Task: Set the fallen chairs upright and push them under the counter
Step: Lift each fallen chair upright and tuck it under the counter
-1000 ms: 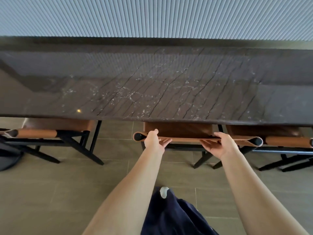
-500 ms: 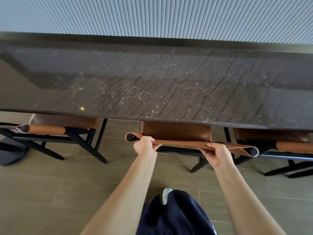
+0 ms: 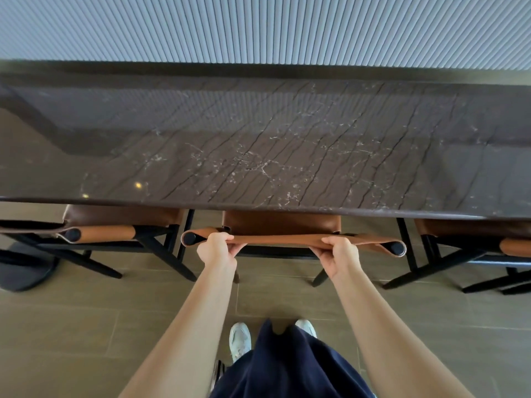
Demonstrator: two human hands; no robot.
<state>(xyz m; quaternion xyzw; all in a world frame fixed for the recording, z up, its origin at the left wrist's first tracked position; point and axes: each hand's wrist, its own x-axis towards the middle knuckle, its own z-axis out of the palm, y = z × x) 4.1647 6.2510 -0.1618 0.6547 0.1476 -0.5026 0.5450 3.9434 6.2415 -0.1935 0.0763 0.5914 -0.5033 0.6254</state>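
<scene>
An upright chair (image 3: 280, 225) with a brown leather seat and black frame stands in front of me, its seat partly beneath the dark marble counter (image 3: 258, 145). My left hand (image 3: 216, 251) grips the tan leather backrest strap (image 3: 275, 239) near its left end. My right hand (image 3: 339, 254) grips the same strap right of centre. Both sets of fingers curl round the strap's edge.
A matching chair (image 3: 120, 222) stands upright on the left, another (image 3: 471, 234) on the right, both partly under the counter. A dark round base (image 3: 26, 271) lies on the floor at far left. A ribbed wall (image 3: 258, 27) runs behind the counter. Tiled floor (image 3: 86, 326) lies behind the chairs.
My fingers have closed round the backrest strap, having been looser a second ago. The view has dropped and come closer; more of the middle chair's seat shows in front of the counter edge.
</scene>
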